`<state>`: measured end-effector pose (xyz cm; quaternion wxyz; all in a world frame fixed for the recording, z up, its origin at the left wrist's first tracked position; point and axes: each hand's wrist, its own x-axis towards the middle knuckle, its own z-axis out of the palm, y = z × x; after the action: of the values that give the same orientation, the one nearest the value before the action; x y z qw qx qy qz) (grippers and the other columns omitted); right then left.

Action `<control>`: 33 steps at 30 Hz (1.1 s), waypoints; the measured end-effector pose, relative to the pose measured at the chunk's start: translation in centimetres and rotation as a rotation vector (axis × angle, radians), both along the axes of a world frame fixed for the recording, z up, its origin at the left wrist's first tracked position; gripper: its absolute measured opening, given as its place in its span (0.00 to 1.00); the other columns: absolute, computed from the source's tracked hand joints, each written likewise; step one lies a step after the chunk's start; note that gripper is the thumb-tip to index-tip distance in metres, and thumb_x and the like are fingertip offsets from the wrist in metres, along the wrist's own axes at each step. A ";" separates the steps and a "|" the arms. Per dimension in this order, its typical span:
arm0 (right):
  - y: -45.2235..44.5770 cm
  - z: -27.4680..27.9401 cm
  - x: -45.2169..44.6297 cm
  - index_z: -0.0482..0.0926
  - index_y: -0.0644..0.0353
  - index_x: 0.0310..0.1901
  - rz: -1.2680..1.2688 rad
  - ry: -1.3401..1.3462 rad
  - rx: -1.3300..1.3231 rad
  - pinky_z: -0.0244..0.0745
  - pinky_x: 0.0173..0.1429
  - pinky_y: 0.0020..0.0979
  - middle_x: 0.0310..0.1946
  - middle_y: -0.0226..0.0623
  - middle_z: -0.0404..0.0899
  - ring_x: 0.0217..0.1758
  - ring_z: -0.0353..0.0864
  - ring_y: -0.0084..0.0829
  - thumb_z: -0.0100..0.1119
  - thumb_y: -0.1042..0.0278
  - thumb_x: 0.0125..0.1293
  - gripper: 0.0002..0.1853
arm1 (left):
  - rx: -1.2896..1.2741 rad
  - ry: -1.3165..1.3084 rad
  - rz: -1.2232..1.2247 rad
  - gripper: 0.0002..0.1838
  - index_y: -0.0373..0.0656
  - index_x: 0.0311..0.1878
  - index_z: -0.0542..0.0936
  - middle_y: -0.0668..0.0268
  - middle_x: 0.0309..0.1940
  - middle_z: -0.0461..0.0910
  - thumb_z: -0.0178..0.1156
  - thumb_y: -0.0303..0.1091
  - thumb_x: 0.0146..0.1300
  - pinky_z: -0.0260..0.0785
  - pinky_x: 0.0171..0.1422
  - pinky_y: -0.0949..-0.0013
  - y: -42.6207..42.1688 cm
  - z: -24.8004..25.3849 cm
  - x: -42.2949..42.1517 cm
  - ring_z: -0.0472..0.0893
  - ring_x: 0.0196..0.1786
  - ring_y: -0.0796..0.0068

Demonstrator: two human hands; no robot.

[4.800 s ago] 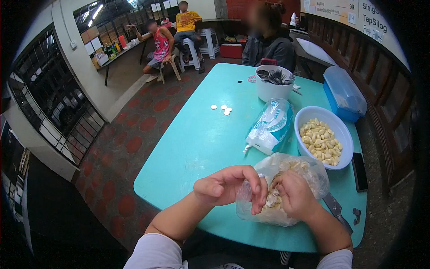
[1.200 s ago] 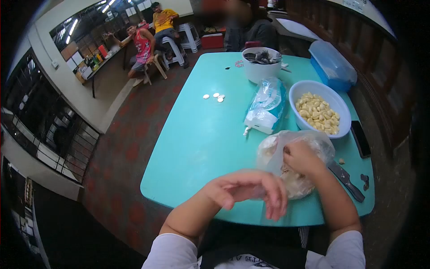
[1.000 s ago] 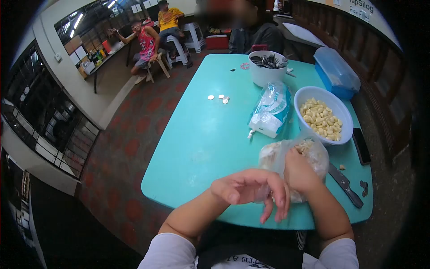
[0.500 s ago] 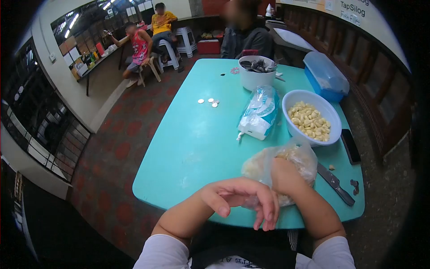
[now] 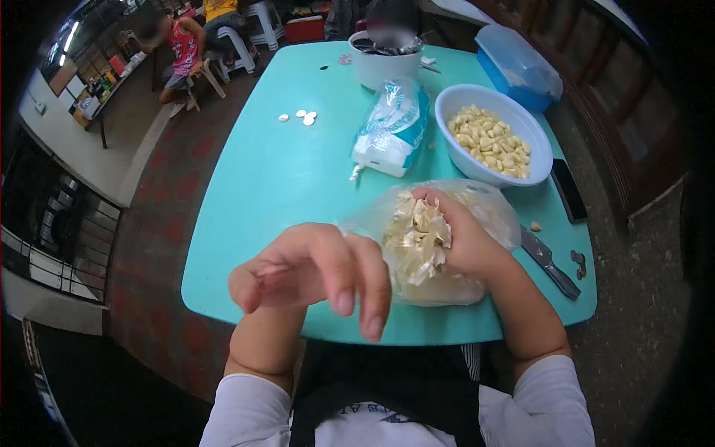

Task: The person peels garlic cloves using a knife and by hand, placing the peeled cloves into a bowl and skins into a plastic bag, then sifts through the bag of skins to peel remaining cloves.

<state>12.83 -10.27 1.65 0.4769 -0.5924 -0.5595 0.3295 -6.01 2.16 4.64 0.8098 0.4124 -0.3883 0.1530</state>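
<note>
head: garlic skins [image 5: 418, 237] against right fingers [image 5: 430, 195]

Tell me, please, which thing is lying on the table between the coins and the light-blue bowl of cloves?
The teal-and-white plastic pack lies between the coins and the bowl; the head view shows this.

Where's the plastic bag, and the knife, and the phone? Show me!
Plastic bag [image 5: 436, 289]: head view, on its lower front.
Knife [image 5: 550, 262]: head view, near where blade and handle meet.
Phone [image 5: 569, 191]: head view, middle of its dark face.
</note>
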 end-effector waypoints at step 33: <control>0.2 -1.0 2.3 0.84 0.53 0.43 0.033 -0.776 0.016 0.74 0.49 0.40 0.39 0.41 0.79 0.44 0.80 0.43 0.58 0.75 0.51 0.16 | 0.037 0.177 0.744 0.12 0.37 0.30 0.80 0.59 0.24 0.80 0.66 0.38 0.60 0.64 0.23 0.73 -3.4 0.3 -0.2 0.77 0.21 0.72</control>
<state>15.15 -10.07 0.64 0.2290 -0.6602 -0.7104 0.0842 -6.23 -1.27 4.94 0.7217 0.5513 -0.1434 0.3933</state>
